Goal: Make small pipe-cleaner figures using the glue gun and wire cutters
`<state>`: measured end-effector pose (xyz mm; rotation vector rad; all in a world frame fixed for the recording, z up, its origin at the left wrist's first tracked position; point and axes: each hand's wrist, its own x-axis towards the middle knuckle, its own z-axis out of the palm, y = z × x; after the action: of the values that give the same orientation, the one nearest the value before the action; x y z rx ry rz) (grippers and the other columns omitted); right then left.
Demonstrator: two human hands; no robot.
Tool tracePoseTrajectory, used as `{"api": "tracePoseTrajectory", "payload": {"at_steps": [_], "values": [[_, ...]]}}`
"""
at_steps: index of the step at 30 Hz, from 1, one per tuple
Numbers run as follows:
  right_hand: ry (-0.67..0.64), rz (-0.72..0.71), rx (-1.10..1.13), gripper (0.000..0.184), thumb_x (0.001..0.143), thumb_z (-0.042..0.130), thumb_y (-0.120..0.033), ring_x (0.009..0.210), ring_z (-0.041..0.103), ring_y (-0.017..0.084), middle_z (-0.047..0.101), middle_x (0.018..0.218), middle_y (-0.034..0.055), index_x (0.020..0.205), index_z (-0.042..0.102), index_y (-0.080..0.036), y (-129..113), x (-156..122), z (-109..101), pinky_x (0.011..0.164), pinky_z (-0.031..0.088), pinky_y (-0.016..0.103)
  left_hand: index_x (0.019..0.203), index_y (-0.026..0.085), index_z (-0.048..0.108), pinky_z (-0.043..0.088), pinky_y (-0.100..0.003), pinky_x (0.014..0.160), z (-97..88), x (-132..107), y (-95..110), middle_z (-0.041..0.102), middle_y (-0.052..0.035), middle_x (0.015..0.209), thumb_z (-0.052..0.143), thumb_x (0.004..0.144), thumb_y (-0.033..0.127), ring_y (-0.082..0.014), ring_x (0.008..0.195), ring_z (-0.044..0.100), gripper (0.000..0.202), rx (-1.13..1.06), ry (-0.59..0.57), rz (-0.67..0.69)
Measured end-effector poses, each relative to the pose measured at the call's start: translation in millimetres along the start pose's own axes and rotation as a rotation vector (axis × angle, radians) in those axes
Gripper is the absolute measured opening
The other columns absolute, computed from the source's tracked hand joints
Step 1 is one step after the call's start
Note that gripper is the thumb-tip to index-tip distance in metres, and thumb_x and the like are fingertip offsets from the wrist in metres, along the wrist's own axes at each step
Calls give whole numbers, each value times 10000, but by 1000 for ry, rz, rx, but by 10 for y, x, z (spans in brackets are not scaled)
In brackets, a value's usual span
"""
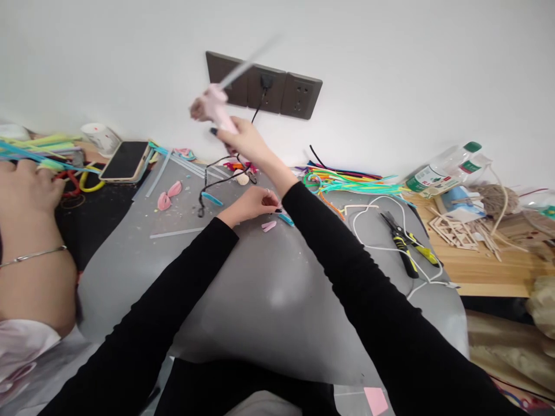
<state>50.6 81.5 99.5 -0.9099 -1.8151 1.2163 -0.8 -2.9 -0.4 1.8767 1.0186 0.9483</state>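
Observation:
My right hand is raised in front of the wall, its fingers wrapped round the handle of a pink hot glue gun. A whitish glue stick pokes out of the gun, blurred by motion. Low over the grey mat, my left hand is closed in a pinch; what sits between its fingertips is too small to make out. Close by those fingertips lie a small blue strip and a pink folded piece. Another blue piece rests left of that hand, and a pink bow lies farther left.
A black cord runs from the wall socket. Pliers and a white cable lie right on the grey mat. Coloured pipe cleaners line the back. A co-worker's arm reaches in left, near a phone.

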Motion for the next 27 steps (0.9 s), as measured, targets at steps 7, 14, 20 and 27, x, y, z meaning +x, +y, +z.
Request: {"api": "tracePoseTrajectory", "payload": {"at_steps": [7, 14, 20, 27], "values": [[234, -42, 53, 201, 877, 753, -296, 617, 568, 116, 576, 664, -55, 963, 591, -215, 510, -468, -909, 602, 527, 249, 760, 205, 731, 604, -375, 582, -227, -77, 211, 732, -72, 701, 901, 681, 647, -207, 581, 687, 481, -435, -393, -47], [254, 91, -9, 377, 775, 775, -517, 636, 532, 151, 592, 671, -32, 954, 656, -208, 1019, -858, -859, 641, 494, 296, 886, 220, 662, 610, -346, 663, -544, 100, -230, 684, -38, 785, 856, 699, 697, -182, 685, 693, 548, -360, 438, 34], [434, 61, -286, 384, 709, 769, -529, 651, 498, 153, 605, 700, -6, 818, 620, -193, 1172, -1011, -736, 629, 428, 289, 851, 176, 672, 605, -317, 664, -729, 75, -411, 710, -61, 785, 892, 689, 534, -197, 706, 710, 450, -124, 621, -14], [495, 6, -441, 269, 773, 666, -473, 596, 447, 156, 542, 644, -20, 850, 600, -224, 1070, -1084, -652, 640, 392, 302, 869, 189, 701, 619, -315, 744, -627, 36, -389, 743, -55, 817, 842, 755, 383, -199, 771, 728, 266, -37, 598, -19]]}}
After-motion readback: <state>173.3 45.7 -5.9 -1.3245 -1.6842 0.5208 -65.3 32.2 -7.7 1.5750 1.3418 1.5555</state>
